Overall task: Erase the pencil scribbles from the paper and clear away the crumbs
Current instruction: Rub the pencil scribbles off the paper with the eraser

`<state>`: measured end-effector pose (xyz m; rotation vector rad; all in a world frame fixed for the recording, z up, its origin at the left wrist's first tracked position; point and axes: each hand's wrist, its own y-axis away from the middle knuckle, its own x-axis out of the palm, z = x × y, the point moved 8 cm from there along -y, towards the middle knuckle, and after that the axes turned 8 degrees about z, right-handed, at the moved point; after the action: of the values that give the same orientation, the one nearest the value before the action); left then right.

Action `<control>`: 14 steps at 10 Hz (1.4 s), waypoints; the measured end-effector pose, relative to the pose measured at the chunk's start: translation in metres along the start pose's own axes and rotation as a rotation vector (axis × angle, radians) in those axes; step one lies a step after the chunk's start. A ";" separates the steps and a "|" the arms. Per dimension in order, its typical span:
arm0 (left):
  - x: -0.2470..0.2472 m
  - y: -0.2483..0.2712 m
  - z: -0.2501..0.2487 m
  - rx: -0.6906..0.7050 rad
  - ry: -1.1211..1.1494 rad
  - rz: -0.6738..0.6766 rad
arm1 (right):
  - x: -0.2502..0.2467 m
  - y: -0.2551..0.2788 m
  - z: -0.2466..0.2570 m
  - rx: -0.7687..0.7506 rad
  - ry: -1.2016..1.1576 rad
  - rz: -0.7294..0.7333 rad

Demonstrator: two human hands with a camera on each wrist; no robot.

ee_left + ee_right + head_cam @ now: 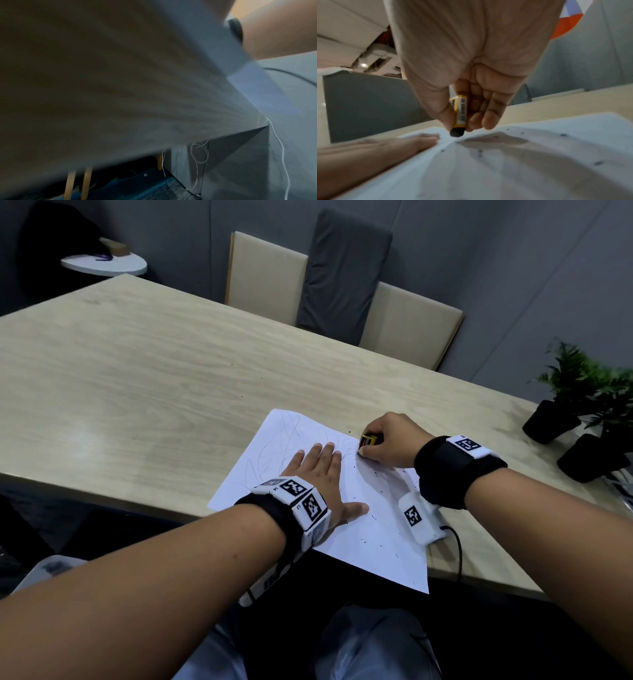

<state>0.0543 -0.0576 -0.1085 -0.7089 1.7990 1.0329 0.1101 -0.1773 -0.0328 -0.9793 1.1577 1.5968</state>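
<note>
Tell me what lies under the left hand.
The left hand presses flat on the paper, with pencil scribbles running up to its fingers. Any marks or crumbs directly beneath the palm are covered.

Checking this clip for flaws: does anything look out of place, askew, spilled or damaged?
Mostly normal. The white sheet of paper lies askew, its near corner overhanging the pale wooden table edge. Dark eraser crumbs litter the paper's right part, as expected mid-erasing. No tears visible.

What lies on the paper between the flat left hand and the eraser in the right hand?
Only pencil scribbles on bare paper, as the head view shows.
</note>
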 end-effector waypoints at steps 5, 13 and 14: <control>-0.001 0.000 0.000 0.000 -0.008 -0.001 | 0.001 -0.012 0.005 0.029 -0.003 -0.035; -0.001 0.000 0.000 -0.005 -0.003 -0.018 | -0.006 -0.025 0.012 0.032 0.028 -0.075; -0.001 0.000 0.000 -0.008 -0.004 -0.010 | -0.006 -0.026 0.016 0.017 0.010 -0.057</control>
<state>0.0544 -0.0578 -0.1078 -0.7200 1.7874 1.0339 0.1354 -0.1596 -0.0294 -1.0021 1.1382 1.5362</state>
